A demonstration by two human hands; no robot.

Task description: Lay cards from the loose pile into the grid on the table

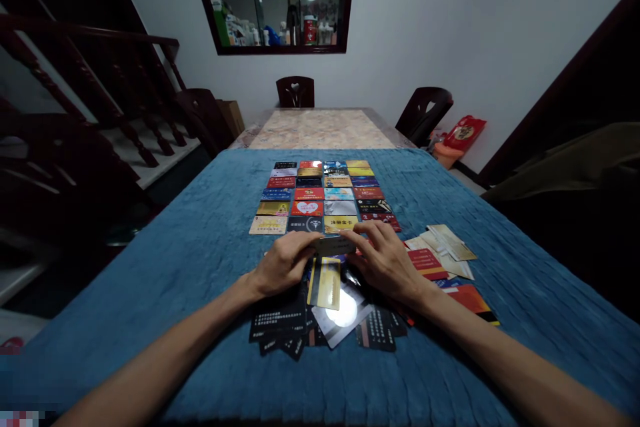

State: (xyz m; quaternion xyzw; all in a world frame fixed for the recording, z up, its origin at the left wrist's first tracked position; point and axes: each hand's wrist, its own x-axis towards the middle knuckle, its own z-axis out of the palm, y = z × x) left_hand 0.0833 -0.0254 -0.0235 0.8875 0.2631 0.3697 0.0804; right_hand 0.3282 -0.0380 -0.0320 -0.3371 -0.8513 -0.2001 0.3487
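The long table under a blue plush cloth point(190, 267) carries neat rows of colourful plastic cards point(309, 193); nearer me, my left hand point(284, 265) and right hand point(387, 260) pinch a pale rectangular card point(334, 245) between them.

The room is dimly lit, with the staircase point(100, 80) and right edge sunk in shadow. A round white glare is thrown back by a silvery card point(343, 313), its print washed out. The edges are stretched by wide-angle distortion, and fine print on the far cards point(310, 181) is blurred.
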